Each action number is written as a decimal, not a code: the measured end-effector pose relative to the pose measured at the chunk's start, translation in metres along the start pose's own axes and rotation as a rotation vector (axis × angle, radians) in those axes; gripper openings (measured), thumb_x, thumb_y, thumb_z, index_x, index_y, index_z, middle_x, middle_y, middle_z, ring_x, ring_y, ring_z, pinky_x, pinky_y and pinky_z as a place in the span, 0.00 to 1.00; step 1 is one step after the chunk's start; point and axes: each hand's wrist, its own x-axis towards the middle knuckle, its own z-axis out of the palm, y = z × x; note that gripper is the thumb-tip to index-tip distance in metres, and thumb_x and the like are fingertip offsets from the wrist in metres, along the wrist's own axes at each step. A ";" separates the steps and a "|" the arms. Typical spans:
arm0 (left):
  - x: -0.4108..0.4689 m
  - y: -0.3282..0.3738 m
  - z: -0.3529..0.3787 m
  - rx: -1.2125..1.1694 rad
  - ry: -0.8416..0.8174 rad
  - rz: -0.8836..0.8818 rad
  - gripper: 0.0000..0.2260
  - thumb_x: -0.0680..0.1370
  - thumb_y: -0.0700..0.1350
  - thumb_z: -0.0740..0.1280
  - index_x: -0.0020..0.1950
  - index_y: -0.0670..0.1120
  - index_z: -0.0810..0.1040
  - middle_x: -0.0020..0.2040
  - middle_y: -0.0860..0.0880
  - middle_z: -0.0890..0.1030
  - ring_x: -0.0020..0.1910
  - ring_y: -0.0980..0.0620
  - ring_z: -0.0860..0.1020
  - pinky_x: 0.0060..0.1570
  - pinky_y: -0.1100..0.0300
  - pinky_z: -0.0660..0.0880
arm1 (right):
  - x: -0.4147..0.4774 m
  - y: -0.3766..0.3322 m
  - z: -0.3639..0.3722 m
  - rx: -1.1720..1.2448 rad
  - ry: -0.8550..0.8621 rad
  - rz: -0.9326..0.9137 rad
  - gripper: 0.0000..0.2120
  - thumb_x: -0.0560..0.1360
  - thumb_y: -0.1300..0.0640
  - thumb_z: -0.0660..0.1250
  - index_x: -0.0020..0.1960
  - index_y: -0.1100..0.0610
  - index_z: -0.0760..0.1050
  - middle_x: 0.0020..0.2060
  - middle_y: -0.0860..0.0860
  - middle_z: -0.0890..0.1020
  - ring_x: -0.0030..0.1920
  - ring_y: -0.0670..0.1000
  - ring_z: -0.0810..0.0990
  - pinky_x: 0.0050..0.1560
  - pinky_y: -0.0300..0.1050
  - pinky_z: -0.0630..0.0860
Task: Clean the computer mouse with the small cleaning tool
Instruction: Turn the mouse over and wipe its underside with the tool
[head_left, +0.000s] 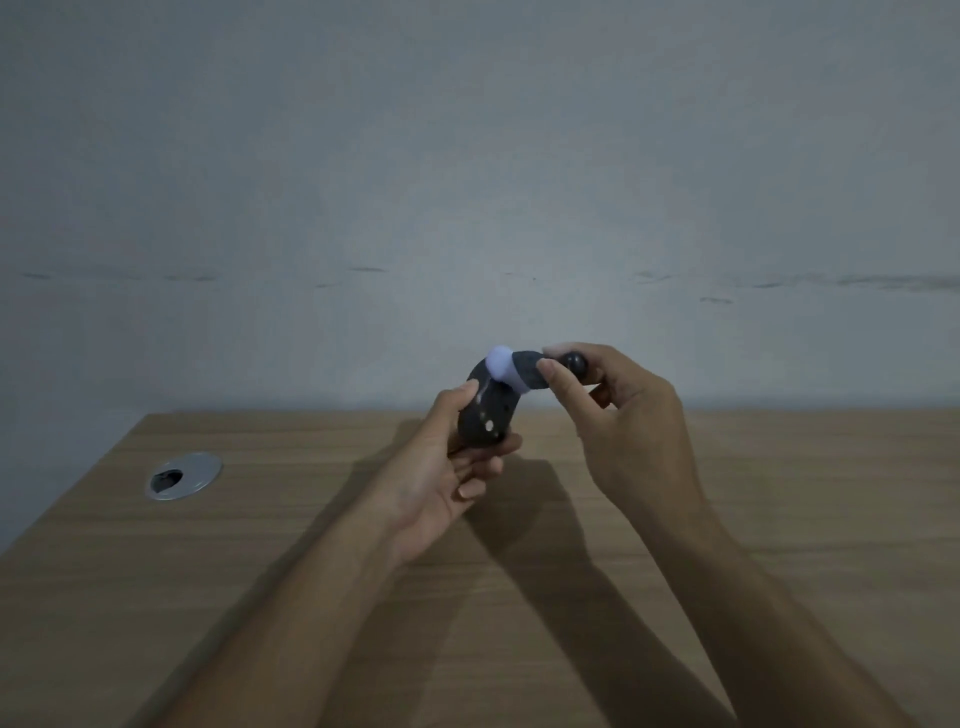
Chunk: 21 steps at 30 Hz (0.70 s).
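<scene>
My left hand (447, 462) holds a dark computer mouse (485, 415) raised above the wooden desk, its underside turned toward me with small pale spots showing. My right hand (618, 410) grips a small cleaning tool (524, 370) with a dark body, a round dark end by my fingers and a pale lilac soft tip. The lilac tip rests against the upper end of the mouse. My thumb and fingers hide part of the tool's handle and the lower edge of the mouse.
The wooden desk (519, 597) fills the lower half of the view, ending against a plain grey wall (467, 182). A round metal cable grommet (183, 475) sits in the desk at the left. The desk's left edge runs diagonally at the lower left.
</scene>
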 end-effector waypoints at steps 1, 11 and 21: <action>-0.001 0.001 0.000 0.007 -0.025 -0.014 0.25 0.85 0.60 0.67 0.69 0.41 0.83 0.50 0.43 0.90 0.35 0.55 0.79 0.36 0.61 0.65 | 0.000 -0.001 0.000 -0.006 0.012 -0.002 0.02 0.82 0.49 0.75 0.54 0.44 0.86 0.45 0.43 0.88 0.38 0.51 0.79 0.41 0.43 0.77; -0.001 0.008 -0.010 -0.119 -0.057 -0.038 0.29 0.82 0.61 0.71 0.71 0.39 0.85 0.52 0.43 0.81 0.39 0.52 0.79 0.42 0.59 0.67 | 0.000 -0.021 -0.007 0.012 -0.272 -0.062 0.10 0.83 0.45 0.71 0.50 0.50 0.85 0.40 0.48 0.85 0.37 0.45 0.77 0.38 0.36 0.74; 0.000 0.006 -0.008 -0.042 -0.136 -0.042 0.26 0.79 0.62 0.72 0.62 0.42 0.90 0.53 0.44 0.89 0.41 0.54 0.81 0.44 0.58 0.69 | 0.002 -0.024 -0.008 -0.182 0.087 -0.187 0.06 0.84 0.50 0.73 0.56 0.51 0.84 0.46 0.44 0.84 0.40 0.44 0.80 0.40 0.32 0.72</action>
